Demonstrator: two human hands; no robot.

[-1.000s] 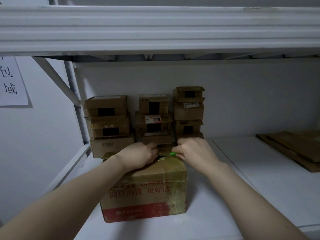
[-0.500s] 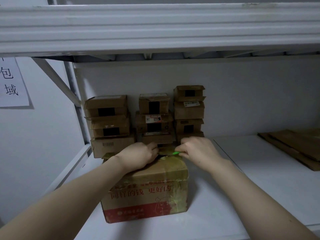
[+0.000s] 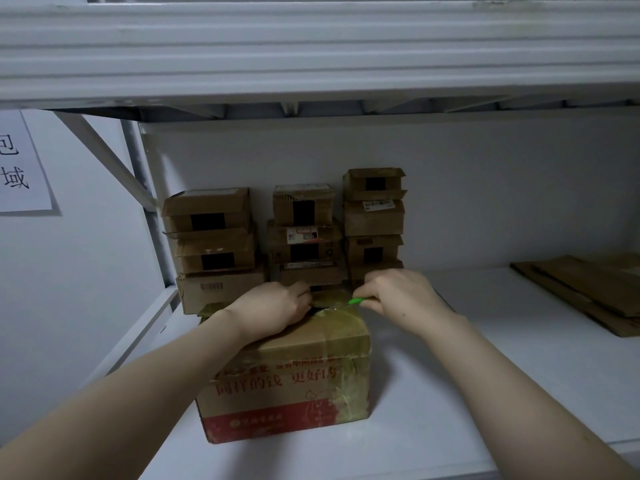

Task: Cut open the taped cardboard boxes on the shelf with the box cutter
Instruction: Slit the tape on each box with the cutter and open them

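White shelf board (image 3: pixel 467 393) fills the lower half of the frame, under a thick white upper shelf beam (image 3: pixel 311 46) that runs across the top. At the upper left a paper sign (image 3: pixel 20 168) with black characters hangs on the wall. Three stacks of small cardboard boxes (image 3: pixel 214 251) stand at the centre back against the rear panel, and flattened cardboard (image 3: pixel 588 289) lies at the right edge.

Just in front of the stacks, at the lower centre, sits a large cardboard box (image 3: pixel 284 375) with red print on its front and yellowish tape over its top and right side. The left hand (image 3: pixel 273 310) lies knuckles-up on the far part of the box's top, its fingers bent down onto the tape; whether they hook a flap edge cannot be told. The right hand (image 3: pixel 401 294), beside it to the right, curls around a green box cutter (image 3: pixel 356 301), whose tip points left at the box's far top edge, between the two hands.
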